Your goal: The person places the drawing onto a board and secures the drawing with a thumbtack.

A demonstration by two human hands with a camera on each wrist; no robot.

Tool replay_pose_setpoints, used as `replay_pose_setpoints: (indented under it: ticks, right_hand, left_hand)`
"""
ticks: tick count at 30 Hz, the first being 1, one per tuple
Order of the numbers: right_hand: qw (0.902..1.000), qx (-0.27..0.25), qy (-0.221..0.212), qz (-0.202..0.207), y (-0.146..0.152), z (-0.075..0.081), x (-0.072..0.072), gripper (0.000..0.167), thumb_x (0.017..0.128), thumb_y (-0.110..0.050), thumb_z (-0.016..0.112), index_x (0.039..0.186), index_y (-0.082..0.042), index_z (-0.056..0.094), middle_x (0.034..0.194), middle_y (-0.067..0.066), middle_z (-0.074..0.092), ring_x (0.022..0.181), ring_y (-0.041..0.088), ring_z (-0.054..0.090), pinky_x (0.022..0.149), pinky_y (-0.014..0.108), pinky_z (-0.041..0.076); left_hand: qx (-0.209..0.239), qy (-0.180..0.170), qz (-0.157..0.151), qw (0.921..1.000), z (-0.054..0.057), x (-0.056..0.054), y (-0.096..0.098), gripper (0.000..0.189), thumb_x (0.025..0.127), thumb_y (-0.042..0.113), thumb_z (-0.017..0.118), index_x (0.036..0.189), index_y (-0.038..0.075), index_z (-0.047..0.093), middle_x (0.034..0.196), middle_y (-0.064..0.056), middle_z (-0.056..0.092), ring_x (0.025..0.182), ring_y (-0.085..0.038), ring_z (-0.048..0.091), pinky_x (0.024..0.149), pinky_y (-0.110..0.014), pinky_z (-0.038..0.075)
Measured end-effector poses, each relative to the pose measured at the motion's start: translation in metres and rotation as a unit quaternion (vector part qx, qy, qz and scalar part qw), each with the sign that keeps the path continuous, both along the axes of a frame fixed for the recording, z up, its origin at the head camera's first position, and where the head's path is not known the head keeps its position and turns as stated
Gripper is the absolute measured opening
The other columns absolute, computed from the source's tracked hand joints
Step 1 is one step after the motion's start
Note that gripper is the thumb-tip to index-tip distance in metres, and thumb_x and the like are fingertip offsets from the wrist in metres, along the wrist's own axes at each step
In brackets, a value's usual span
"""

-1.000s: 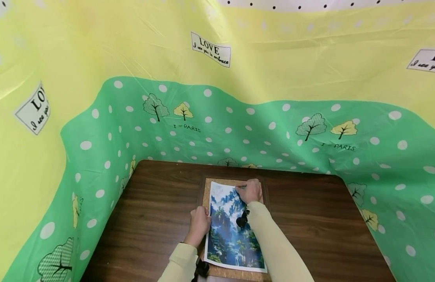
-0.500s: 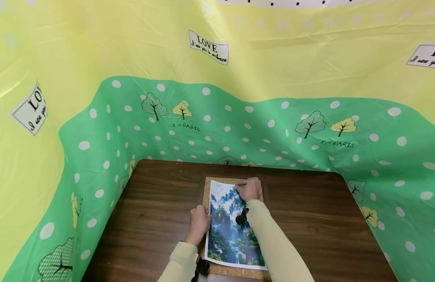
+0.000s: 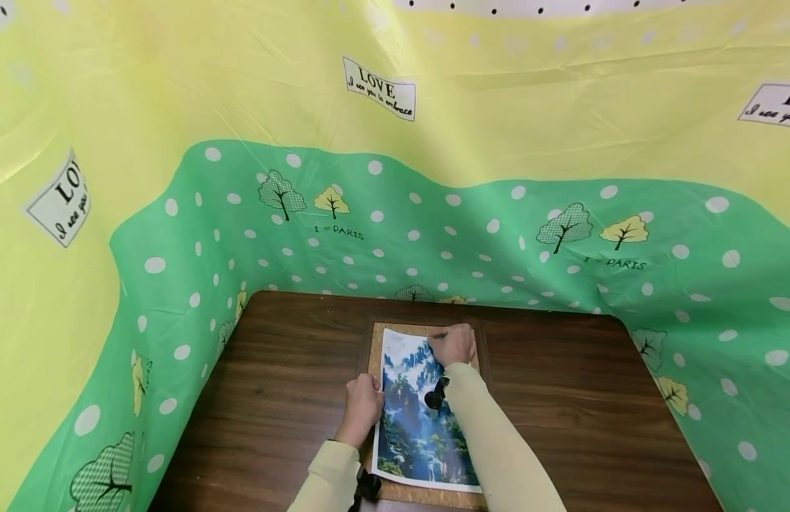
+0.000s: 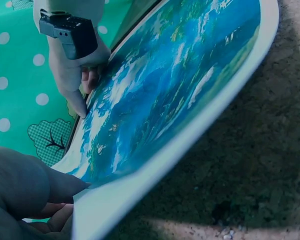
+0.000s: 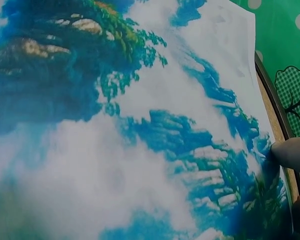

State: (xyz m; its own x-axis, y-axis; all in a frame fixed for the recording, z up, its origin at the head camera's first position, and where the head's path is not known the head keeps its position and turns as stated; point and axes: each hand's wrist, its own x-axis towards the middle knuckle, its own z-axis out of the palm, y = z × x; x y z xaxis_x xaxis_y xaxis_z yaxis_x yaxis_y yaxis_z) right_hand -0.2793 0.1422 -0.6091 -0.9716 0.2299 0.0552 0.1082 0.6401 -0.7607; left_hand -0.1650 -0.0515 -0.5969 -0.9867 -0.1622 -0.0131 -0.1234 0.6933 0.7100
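Note:
A printed landscape picture [image 3: 410, 419] with a white border, showing blue mountains and a waterfall, lies over a cork board [image 3: 377, 348]. My left hand [image 3: 364, 405] pinches its left edge between thumb and finger. In the left wrist view that edge of the picture [image 4: 155, 90] bows up off the cork [image 4: 240, 145], with the left hand's fingers [image 4: 20, 185] at its border. My right hand [image 3: 455, 345] is at the top edge towards the right corner. Its fingertip [image 5: 287, 152] touches the picture [image 5: 165, 150] near the border in the right wrist view; the grip beneath is partly hidden.
The cork board has a dark frame [image 5: 277, 107] and lies on a dark wooden table [image 3: 292, 355]. A yellow and green dotted curtain [image 3: 446, 235] hangs around the table's back and sides. A small black camera [image 3: 435, 395] is strapped on the right wrist.
Both hands keep nearly the same places on the picture. The right wrist has shifted very slightly left, and the head view has tilted a little.

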Motion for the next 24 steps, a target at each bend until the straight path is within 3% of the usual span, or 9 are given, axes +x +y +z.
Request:
replay_pose_setpoints:
  ticks: [7,18,24]
  right_hand:
    - [0.9996,-0.007,-0.024,-0.009,-0.0037,0.0047,0.0009,0.009,0.091,-0.012,0.079,0.085,-0.006,0.083,0.128,0.02,0.053,0.118,0.039,0.043,0.105,0.064,0.03]
    - [0.9988,0.004,-0.045,-0.02,-0.006,0.0078,-0.0059,0.013,0.091,-0.011,0.075,0.082,-0.007,0.082,0.119,0.02,0.054,0.117,0.04,0.044,0.109,0.067,0.028]
    - [0.9989,-0.001,-0.043,-0.017,-0.0071,0.0052,-0.0029,0.011,0.092,-0.012,0.076,0.083,-0.009,0.083,0.122,0.02,0.054,0.119,0.039,0.043,0.11,0.067,0.025]
  left_hand:
    - [0.0,-0.002,0.003,1.0,0.0004,-0.0001,0.0001,0.038,0.089,-0.006,0.073,0.068,0.012,0.048,0.065,-0.004,0.045,0.06,-0.019,0.046,0.054,-0.03,0.037]
    - [0.005,0.006,-0.005,1.0,-0.0008,-0.0019,-0.0007,0.054,0.091,-0.005,0.074,0.063,0.017,0.032,0.063,0.002,0.022,0.054,-0.016,0.027,0.051,-0.029,0.026]
    - [0.022,0.0,-0.004,0.9997,-0.0014,-0.0001,-0.0011,0.053,0.093,-0.005,0.071,0.065,0.017,0.031,0.063,0.003,0.021,0.053,-0.015,0.026,0.051,-0.029,0.025]
